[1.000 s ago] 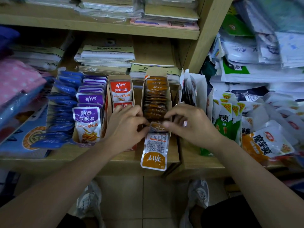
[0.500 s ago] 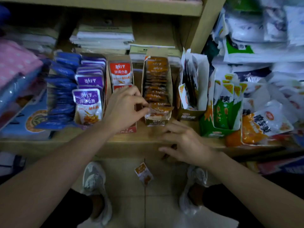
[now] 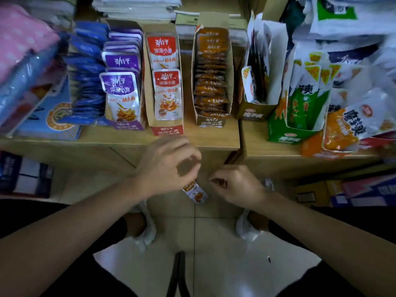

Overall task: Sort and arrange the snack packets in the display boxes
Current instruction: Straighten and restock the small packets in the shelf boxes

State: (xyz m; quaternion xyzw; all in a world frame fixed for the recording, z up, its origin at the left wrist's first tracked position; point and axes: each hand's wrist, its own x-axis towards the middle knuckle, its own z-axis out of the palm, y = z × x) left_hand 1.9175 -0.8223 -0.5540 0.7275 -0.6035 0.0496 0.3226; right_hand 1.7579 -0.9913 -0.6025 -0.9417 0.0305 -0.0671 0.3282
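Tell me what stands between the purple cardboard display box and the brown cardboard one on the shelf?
A red cardboard display box holding red-topped packets; the head view shows it.
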